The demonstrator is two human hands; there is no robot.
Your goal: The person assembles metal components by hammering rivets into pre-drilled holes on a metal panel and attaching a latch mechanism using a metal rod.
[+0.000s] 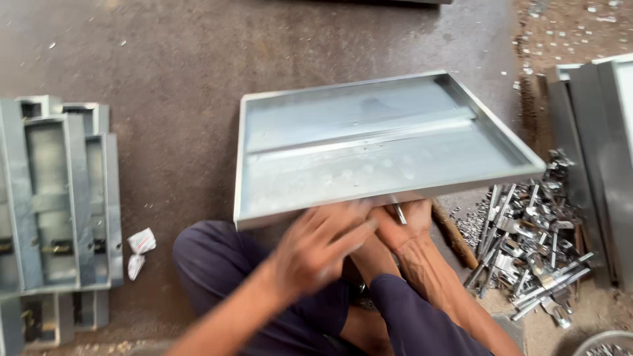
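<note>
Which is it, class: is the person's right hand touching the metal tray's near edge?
Touching: the head view shows the right hand pressed against the metal tray at its near edge.

On my feed I note a stack of grey sheet-metal trays at far left, crumpled white paper scraps beside it, a heap of small metal brackets at right, and upright metal panels behind that heap.
</note>
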